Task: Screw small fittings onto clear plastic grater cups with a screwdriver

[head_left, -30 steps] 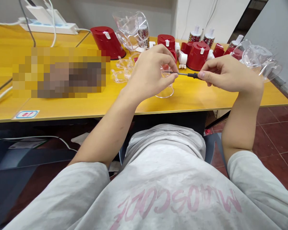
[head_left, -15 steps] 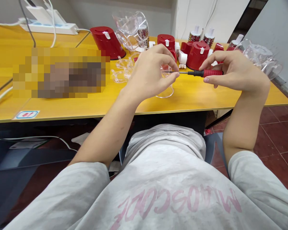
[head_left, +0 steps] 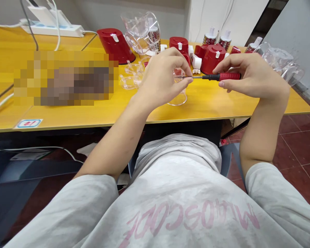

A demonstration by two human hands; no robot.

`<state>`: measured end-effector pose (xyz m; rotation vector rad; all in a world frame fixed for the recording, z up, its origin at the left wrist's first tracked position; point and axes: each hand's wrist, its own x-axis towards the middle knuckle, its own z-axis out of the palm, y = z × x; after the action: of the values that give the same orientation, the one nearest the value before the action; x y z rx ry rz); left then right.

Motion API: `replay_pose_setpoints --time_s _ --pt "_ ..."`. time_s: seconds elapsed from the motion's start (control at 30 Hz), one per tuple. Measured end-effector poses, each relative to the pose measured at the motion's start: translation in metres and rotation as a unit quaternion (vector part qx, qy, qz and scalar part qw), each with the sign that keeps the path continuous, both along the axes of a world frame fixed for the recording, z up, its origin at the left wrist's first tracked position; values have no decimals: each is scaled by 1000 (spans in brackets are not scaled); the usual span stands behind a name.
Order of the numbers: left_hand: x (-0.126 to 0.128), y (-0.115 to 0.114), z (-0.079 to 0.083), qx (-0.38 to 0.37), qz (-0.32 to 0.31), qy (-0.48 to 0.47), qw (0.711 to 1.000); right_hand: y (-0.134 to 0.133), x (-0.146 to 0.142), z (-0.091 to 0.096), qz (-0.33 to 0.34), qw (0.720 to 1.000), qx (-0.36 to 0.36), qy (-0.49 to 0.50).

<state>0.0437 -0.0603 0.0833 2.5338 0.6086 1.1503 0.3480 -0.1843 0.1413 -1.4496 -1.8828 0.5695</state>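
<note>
A screwdriver [head_left: 228,76] with a red and black handle lies level between my two hands above the table. My right hand [head_left: 255,74] is closed round its handle, thumb below and fingers above. The thin metal shaft points left, towards my left hand [head_left: 162,75]. There my thumb and forefinger close at the shaft, near its tip; the other fingers are hidden behind the hand. Just under my left hand shows a clear plastic ring-shaped part [head_left: 179,103], partly covered. Whether my hidden fingers touch it, I cannot tell.
Clear plastic pieces [head_left: 129,82] lie left of my left hand. Behind stand red housings [head_left: 116,46], clear jugs [head_left: 142,34] and metal perforated cylinders [head_left: 224,41]. More clear parts [head_left: 281,62] sit at right. A white power strip [head_left: 67,30] with cables is at back left. A blurred patch hides part of the table.
The fingers of my right hand have shifted slightly on the screwdriver handle, and the wrist has turned a little. My left hand stays almost in place.
</note>
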Motion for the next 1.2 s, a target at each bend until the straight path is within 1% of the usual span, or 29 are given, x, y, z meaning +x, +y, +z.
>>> replay_pose_setpoints --time_s 0.2,0.27,0.37,0.67,1.03,1.1,1.2 --pt "0 -6 2 12 7 -6 1000 1 3 -1 1 1000 18 -24" --pt "0 -8 3 9 12 -6 1000 1 2 0 0 1000 20 -19" --pt "0 -9 4 3 11 -2 1000 0 0 1 -1 1000 2 -10" --pt "0 -6 3 5 2 3 1000 6 0 0 -20 998 -36 -37" --pt "2 -5 1 4 14 -18 1000 1 3 9 -29 996 -74 -51" --pt "1 -6 2 4 9 -17 1000 -1 3 9 -23 997 -64 -43" --pt "0 -6 1 9 3 -15 1000 -3 6 7 -14 999 -30 -25"
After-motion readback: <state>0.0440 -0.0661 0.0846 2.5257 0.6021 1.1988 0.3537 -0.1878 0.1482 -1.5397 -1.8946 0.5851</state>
